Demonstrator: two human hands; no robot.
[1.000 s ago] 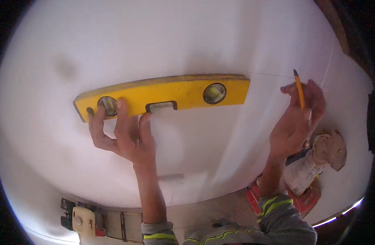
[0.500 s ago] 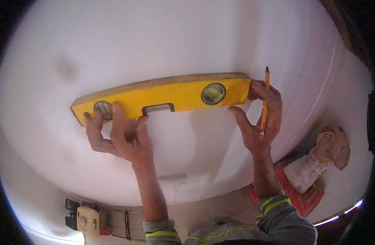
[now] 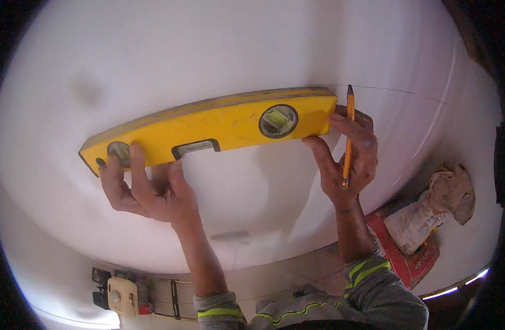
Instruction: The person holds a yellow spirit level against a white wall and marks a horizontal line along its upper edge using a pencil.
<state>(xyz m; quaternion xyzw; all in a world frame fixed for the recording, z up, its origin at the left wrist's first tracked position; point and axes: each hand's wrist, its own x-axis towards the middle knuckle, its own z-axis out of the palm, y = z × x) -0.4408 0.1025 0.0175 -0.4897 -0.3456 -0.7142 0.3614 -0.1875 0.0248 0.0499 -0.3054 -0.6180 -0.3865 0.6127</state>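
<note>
A yellow spirit level (image 3: 230,124) lies against the white wall (image 3: 208,49), its right end a little higher than its left. My left hand (image 3: 153,190) grips its lower edge near the left end, fingers over the front by the round vial and thumb below the middle cut-out. At the other end, my right hand (image 3: 348,154) closes on the level's corner, with the thumb at the lower edge and fingers by the end face. Between the fingers of that same hand sticks an orange pencil (image 3: 348,137), dark tip upward. A thin pencil line (image 3: 392,88) runs rightward from the level's top right.
On the lower right stand a red bag (image 3: 423,261) and a whitish, dusty paper bag (image 3: 409,228), crumpled open at its top. A cream and black machine (image 3: 120,296) with a metal frame is at the lower left. Dark smudges mark the wall.
The level has shifted left and slightly up in the picture, both hands moving with it. My right fingers have come closer onto its end. More of the pencil line shows on the wall.
</note>
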